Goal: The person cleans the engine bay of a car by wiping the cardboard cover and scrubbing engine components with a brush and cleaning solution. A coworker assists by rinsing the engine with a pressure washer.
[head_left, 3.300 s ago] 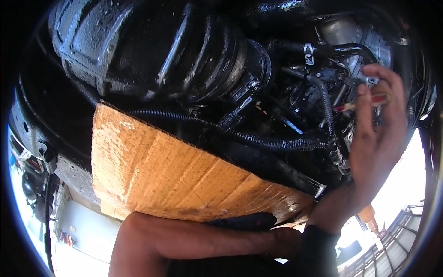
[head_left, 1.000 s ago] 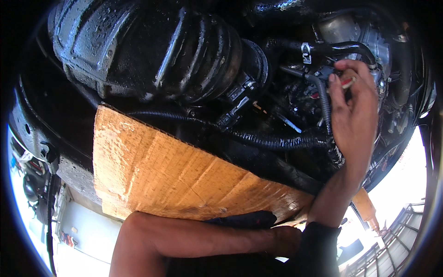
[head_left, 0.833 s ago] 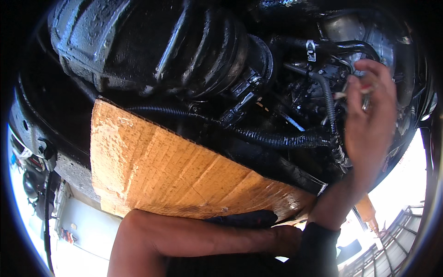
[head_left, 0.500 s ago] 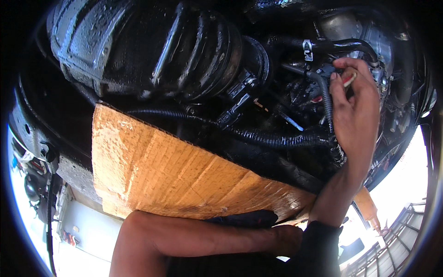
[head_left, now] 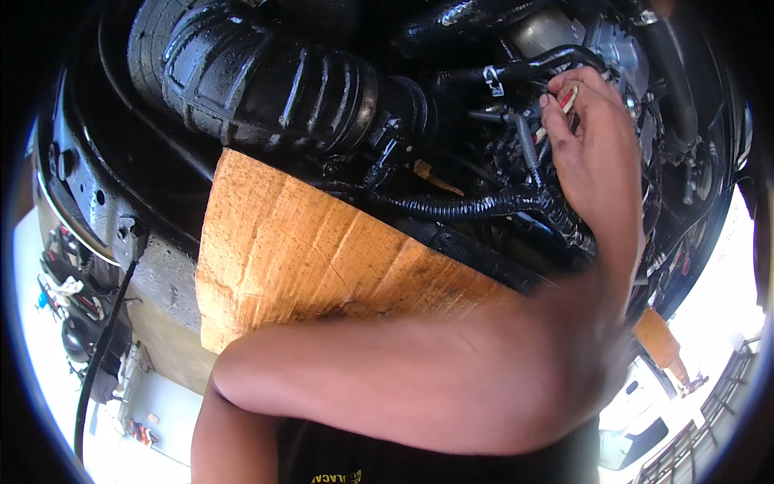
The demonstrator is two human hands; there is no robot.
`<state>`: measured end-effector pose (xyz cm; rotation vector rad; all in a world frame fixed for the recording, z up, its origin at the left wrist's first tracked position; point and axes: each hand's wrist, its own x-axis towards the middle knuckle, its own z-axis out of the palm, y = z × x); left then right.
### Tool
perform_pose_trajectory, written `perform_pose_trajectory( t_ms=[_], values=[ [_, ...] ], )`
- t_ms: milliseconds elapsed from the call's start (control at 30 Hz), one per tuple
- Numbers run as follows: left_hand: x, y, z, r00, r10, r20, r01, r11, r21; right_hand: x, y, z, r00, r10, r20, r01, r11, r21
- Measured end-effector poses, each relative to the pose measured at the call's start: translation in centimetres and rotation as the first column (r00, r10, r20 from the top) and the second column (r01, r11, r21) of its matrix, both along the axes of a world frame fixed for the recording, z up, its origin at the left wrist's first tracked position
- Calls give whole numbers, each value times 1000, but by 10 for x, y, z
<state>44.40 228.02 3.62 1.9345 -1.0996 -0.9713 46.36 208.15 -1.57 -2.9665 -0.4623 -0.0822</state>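
My right hand (head_left: 598, 137) reaches into an engine bay at the upper right. Its thumb and fingers are closed on a small red thing with a cream edge (head_left: 569, 98), whose kind I cannot make out. Another red and cream patch (head_left: 541, 131) shows below the thumb; whether both belong together is unclear. Beside the fingers run a ribbed grey conduit (head_left: 526, 145) and a black hose (head_left: 556, 60) with a metal clamp (head_left: 493, 81). My left forearm lies bent across the front, and my left hand (head_left: 592, 343) is smeared by motion near my right forearm.
A sheet of stained cardboard (head_left: 322, 258) leans over the bay's front edge. Behind it sits a large ribbed black air intake duct (head_left: 314, 93). A corrugated wiring conduit (head_left: 468, 207) crosses the middle. An orange bottle-shaped thing (head_left: 661, 343) is at the lower right.
My left arm has swung up and rightward, its hand now blurred by my right forearm. The view has shifted, and my right hand still grips the red and cream thing.
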Motion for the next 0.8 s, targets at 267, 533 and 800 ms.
perform_pose_trajectory(
  t_ms=[267,533,800],
  values=[
    [40,44,-56,790,453,413,-455,885,-101,-4,23,-2,999,-50,7,50,998,-30],
    [3,29,-74,678,511,528,-451,857,-250,-7,16,-15,996,20,92,-17,999,-35],
    [-6,26,-75,670,533,517,-438,846,-304,-7,21,-3,997,-81,1,81,990,-115]
  ],
)
